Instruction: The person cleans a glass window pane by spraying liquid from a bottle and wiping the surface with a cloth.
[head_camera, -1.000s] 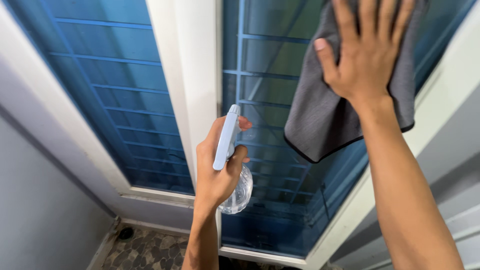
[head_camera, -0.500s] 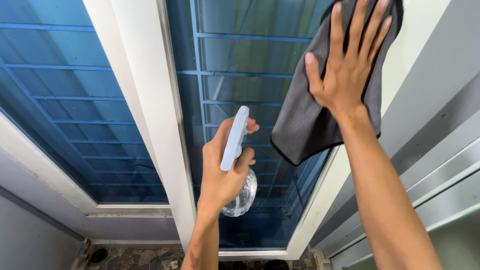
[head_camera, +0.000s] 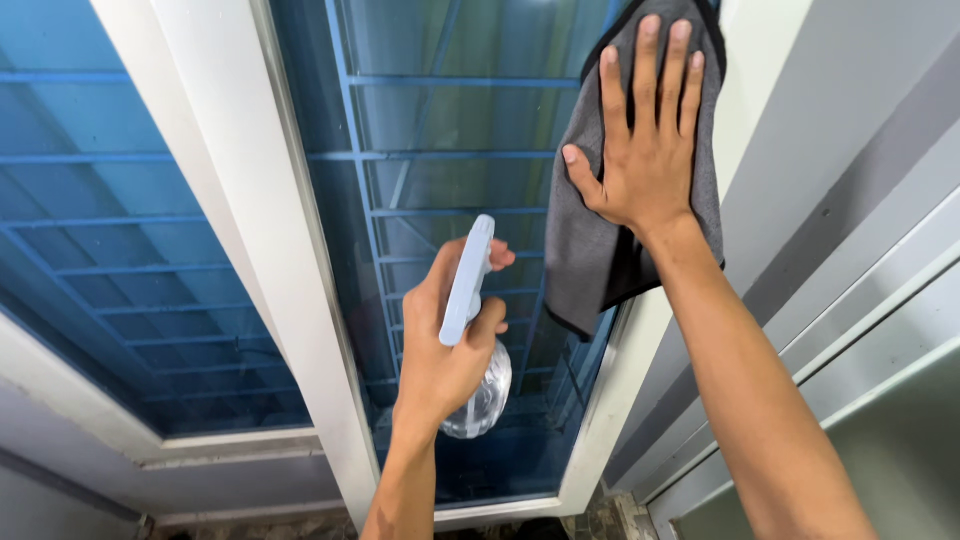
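at nine o'clock, a blue-tinted window pane (head_camera: 110, 250) crossed by blue horizontal bars, bounded by a white frame post (head_camera: 250, 260) running from eleven o'clock down toward six. just right of the post, a second blue pane (head_camera: 440, 130) with the same bars behind the glass. near the centre, slightly toward six o'clock, left hand (head_camera: 440, 350) closed around a spray bottle (head_camera: 470, 330): pale blue trigger head pointing up toward twelve, clear round body below the fist, held in front of the glass, apart from it as far as can be told. toward one o'clock, right hand (head_camera: 645, 160) flat and open, fingers spread and pointing to twelve, pressing a grey cloth (head_camera: 600, 250) with dark edging against the upper right part of the pane; cloth hanging below the palm, lower corner near the white right-hand frame (head_camera: 620, 400). at three o'clock, a grey wall (head_camera: 840, 130).
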